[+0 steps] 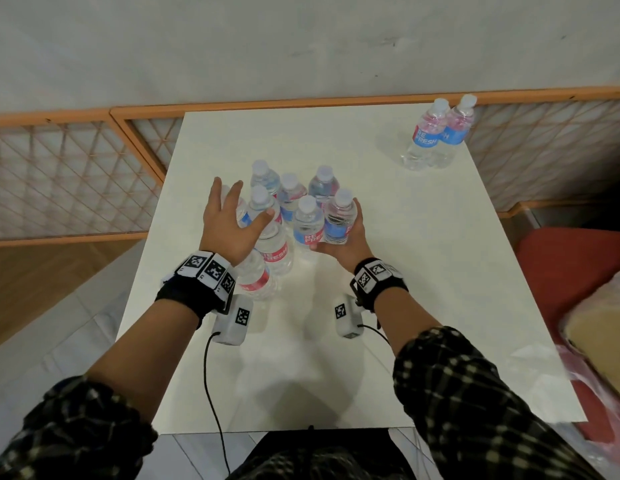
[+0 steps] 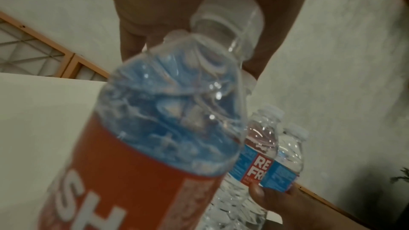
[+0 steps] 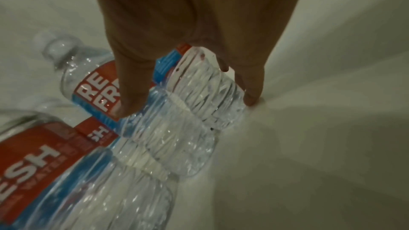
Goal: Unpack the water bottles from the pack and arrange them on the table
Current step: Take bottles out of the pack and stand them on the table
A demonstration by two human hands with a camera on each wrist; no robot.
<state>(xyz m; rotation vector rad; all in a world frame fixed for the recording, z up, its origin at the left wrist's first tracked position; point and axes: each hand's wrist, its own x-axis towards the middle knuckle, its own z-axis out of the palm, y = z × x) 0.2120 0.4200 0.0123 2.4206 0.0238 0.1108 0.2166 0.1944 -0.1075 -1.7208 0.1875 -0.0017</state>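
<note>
White and square, the desk stands against a pale wall, with orange-framed lattice panels to either side and a red seat off beyond the right hand. A cluster of bottles stands upright near the middle of the desk, caps white, labels red and blue.

The right hand grips one bottle at the near right edge of the cluster — thumb on one side of the label, fingers curled round the other, their tips down by the desk. That bottle stands upright and touches its neighbour on the thumb side.

The left hand hovers above the cluster's left side, fingers spread and straight, holding nothing; bottles stand just under its palm and beyond its fingertips. Whether the thumb touches a cap cannot be told.

Well beyond the right fingers, at the far right corner, a pair of bottles stands side by side, touching — apart from the cluster.
</note>
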